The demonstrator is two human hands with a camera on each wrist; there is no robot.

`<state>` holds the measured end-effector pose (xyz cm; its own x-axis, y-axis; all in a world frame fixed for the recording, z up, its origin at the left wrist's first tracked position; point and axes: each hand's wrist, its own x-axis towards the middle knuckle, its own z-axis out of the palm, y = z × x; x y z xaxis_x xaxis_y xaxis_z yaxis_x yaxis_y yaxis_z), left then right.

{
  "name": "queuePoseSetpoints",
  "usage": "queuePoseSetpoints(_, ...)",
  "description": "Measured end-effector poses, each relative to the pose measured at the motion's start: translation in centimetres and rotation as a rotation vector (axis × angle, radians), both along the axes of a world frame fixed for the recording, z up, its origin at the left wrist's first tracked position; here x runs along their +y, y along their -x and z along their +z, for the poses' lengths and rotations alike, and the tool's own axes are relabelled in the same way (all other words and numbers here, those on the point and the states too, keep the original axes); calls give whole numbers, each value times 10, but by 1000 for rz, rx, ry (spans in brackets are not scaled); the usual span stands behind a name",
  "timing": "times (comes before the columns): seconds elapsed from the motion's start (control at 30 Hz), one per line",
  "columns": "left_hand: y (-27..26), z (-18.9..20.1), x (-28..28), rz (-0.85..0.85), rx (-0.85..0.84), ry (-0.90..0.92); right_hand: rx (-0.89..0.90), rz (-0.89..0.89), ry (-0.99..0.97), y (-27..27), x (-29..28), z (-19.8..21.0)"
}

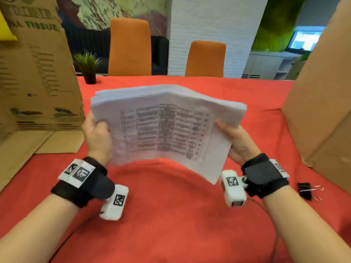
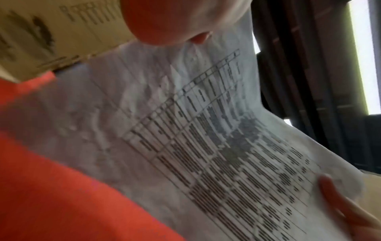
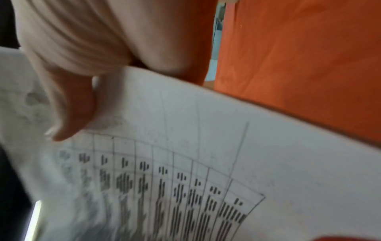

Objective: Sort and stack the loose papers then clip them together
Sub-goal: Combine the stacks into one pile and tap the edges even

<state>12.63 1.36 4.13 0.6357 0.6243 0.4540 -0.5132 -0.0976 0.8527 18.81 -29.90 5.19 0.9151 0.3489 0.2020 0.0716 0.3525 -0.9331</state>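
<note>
Both hands hold the stack of printed papers (image 1: 167, 128) clear above the red-clothed bench (image 1: 171, 215): left hand (image 1: 97, 136) clamped on one side edge, right hand (image 1: 238, 143) on the other. The sheets bow upward; a looser grip would probably let them be tapped square before the binder clips (image 1: 306, 190), near the right wrist, go on.

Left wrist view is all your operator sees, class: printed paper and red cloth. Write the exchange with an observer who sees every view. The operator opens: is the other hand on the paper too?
Observer: Yes. The right hand grips the stack of papers at its right edge, the left hand at its left.
Operator: Is the stack on the table?
Observer: No, it is held above the red tablecloth.
Operator: Any clip?
Observer: A black binder clip lies on the cloth beside the right wrist.
</note>
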Motion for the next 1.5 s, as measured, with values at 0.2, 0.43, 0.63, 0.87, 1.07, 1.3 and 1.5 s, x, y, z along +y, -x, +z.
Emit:
queuePoseSetpoints(0.2, 5, -21, 17, -147, 112, -50, -87, -6, 197, -7, -19, -7)
queuePoseSetpoints(0.43, -10, -24, -6, -34, 162, -70, -51, 11, 194, -11, -24, -16)
queuePoseSetpoints(0.63, -23, -39, 7, 34, 242, -57, -8, -99, 133, -23, -28, -29)
queuePoseSetpoints(0.87, -21, -22, -6, 8, 149, 111, -41, -192, 59, -25, -2, -30)
queuePoseSetpoints(1.07, -8, -29, 12, -149, 271, 37, -50, -40, 162, -15, -14, -33)
queuePoseSetpoints(1.3, -10, -32, 0, -145, 310, -8, 11, -22, 129, -18, -23, -39)
queuePoseSetpoints(1.5, -9, -23, -7, -156, 236, 15, 29, 14, 73, -19, -30, -42)
